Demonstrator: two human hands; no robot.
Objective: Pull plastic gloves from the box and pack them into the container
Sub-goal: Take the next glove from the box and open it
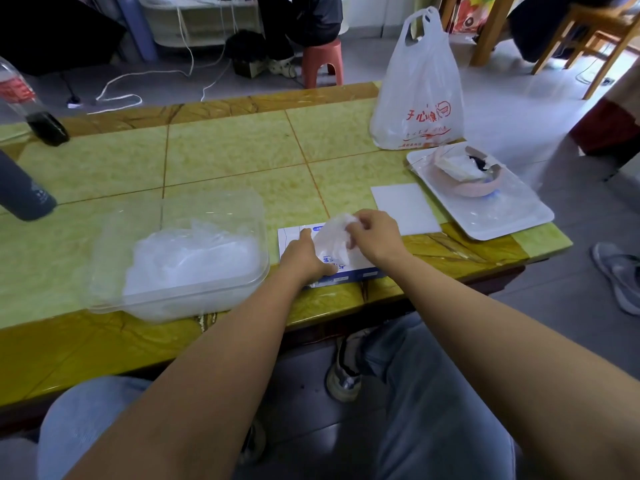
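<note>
Head view: left hand (pixel 302 258) lies flat, steadying the white-and-blue cardboard box (pixel 292 237); right hand (pixel 375 237) pinches a filmy clear plastic glove (pixel 332 237) above it.

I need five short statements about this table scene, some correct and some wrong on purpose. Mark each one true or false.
1. The right hand pinches a plastic glove above the box. True.
2. The left hand hangs in the air away from the box. False: it presses on the box.
3. The clear container is empty. False: a heap of gloves lies in it.
4. The container stands to the left of the box. True.
5. The white plastic bag lies on the floor. False: it stands on the table, behind the white tray.
</note>
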